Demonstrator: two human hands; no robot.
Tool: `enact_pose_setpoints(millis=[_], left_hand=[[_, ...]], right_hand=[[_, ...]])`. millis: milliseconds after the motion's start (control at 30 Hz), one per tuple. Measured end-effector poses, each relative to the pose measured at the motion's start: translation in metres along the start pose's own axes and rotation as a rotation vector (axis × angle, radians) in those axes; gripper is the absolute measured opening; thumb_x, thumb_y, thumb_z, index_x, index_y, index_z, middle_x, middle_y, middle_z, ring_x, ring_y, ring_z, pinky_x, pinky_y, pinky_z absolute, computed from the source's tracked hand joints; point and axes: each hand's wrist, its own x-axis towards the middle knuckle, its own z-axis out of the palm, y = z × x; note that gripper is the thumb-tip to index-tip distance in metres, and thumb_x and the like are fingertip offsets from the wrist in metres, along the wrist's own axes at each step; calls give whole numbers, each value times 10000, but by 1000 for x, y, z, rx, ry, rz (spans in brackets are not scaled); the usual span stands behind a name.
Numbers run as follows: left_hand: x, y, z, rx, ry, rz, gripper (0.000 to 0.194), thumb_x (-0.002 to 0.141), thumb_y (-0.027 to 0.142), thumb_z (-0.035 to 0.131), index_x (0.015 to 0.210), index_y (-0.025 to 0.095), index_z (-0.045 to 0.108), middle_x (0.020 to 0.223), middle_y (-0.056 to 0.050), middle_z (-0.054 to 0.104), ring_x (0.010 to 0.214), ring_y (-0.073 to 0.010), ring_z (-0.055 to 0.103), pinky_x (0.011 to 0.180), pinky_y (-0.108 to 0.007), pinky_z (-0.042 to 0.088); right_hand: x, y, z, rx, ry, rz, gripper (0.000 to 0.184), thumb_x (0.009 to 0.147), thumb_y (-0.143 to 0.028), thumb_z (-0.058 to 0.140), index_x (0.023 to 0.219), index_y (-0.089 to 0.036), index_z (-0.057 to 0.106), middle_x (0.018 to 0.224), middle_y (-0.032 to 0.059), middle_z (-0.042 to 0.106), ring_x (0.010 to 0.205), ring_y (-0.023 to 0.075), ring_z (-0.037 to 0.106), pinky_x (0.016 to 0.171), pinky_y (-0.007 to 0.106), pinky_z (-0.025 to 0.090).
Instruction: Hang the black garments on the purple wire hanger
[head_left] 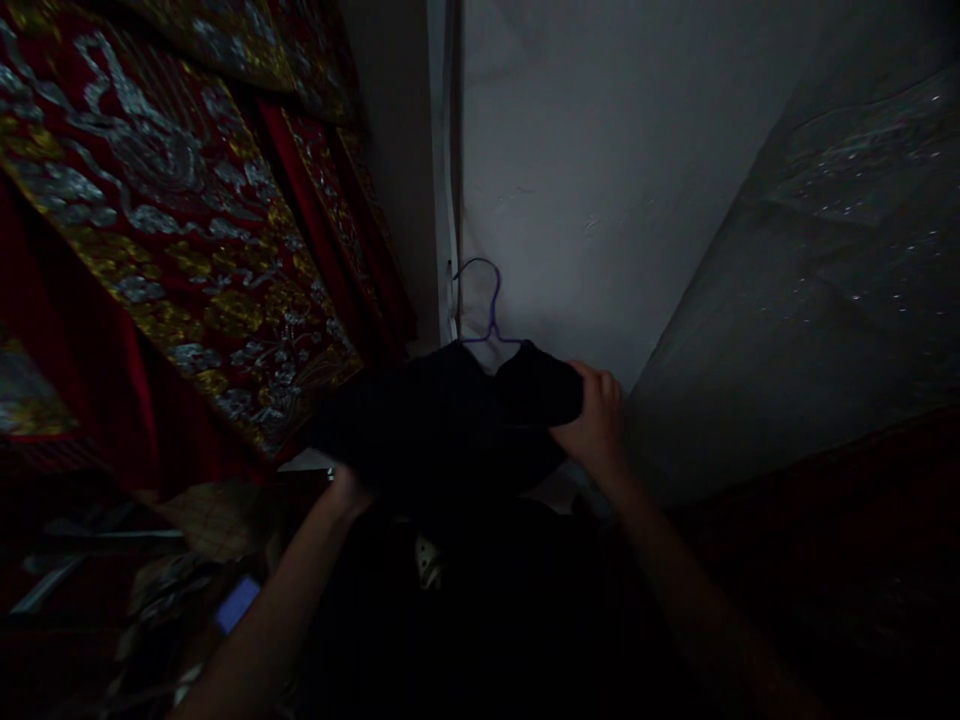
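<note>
Holding dark garment (435, 420) on purple hanger (493, 324) near pale wall (592, 180): right hand (598, 415) grip clamped on its edge; left hand (349, 492) grip hidden, we can't tell. Uneven tugging could slip shoulder off.

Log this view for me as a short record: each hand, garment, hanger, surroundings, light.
left hand: at the garment's lower left edge, fingers hidden
right hand: gripping the garment's right side
garment: dark cloth, type unclear
hanger: purple, its neck rising from the garment's neckline; hook up, whether it hangs on anything unclear
left side: red embroidered cloth
behind: pale wall
light: very dim
</note>
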Motion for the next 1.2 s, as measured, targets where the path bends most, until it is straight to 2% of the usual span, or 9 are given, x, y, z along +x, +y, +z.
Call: enact_pose_setpoints(millis=[67, 167, 300, 500, 567, 700, 867, 1067, 1200], left_hand=[[-10, -13, -3, -300, -115, -56, 621, 990, 582, 313, 1075, 131, 732, 992, -147, 756, 997, -276, 718, 833, -377, 586], [-16, -22, 5, -871, -236, -174, 623, 818, 678, 620, 1178, 175, 700, 1188, -169, 721, 1156, -337, 662, 967, -465, 529], [-14, -26, 27, -890, 83, -225, 536, 692, 386, 862, 1170, 223, 680, 1249, -96, 709, 1286, -305, 583, 1080, -418, 462], [-20, -44, 51, -877, 348, -316, 281, 806, 189, 726, 1079, 230, 672, 1118, -46, 754, 1203, -237, 646, 1091, -382, 465], [-26, -51, 59, -926, 364, -408, 199, 832, 152, 659, 1016, 227, 669, 1022, -39, 769, 1108, -225, 694, 1052, -383, 499], [-42, -59, 74, -995, 418, -574, 121, 833, 170, 642, 932, 239, 653, 915, -25, 771, 953, -211, 738, 959, -375, 556], [-57, -61, 77, -1047, 274, -605, 164, 756, 287, 725, 858, 162, 694, 801, -72, 759, 861, -265, 749, 848, -385, 592], [-58, -64, 59, -1044, 436, -549, 73, 795, 200, 638, 851, 188, 683, 812, -18, 756, 817, -195, 734, 813, -308, 582], [-54, -67, 57, -1007, 493, -532, 125, 822, 165, 611, 917, 224, 668, 862, 3, 754, 835, -172, 728, 781, -277, 572]], right_hand=[[17, 6, -6, -57, 26, 66, 701, 657, -297, 730, 1315, -178, 521, 1115, 150, 551, 1071, 374, 525, 930, 522, 433], [44, -3, -9, -93, 26, 72, 705, 680, -350, 752, 1326, -182, 524, 1130, 161, 553, 1090, 386, 516, 934, 537, 422], [59, -30, -12, -76, -47, -27, 754, 691, -295, 750, 1392, -208, 488, 1187, 168, 539, 1143, 405, 500, 959, 567, 410], [9, -52, -23, 299, -167, -123, 810, 716, -233, 705, 1468, -281, 405, 1482, 126, 395, 1373, 368, 376, 1113, 568, 346], [-24, -59, -12, 562, -189, -18, 696, 795, -284, 659, 1444, -285, 410, 1499, 113, 411, 1366, 316, 418, 1094, 511, 396], [-89, -77, 43, 812, 18, 617, 432, 800, -471, 692, 1140, -239, 563, 1125, 84, 620, 906, 212, 619, 803, 359, 522], [-121, -100, 99, 1120, -432, 878, 515, 745, -718, 647, 654, -215, 584, 626, 4, 573, 619, 174, 539, 575, 290, 434], [-125, -108, 93, 1284, -425, 1004, 584, 640, -720, 742, 585, -204, 473, 458, -68, 417, 427, 72, 330, 421, 216, 234], [-140, -105, 74, 1393, -388, 1118, 558, 626, -624, 819, 634, -203, 452, 483, -78, 434, 431, 58, 342, 423, 197, 239]])
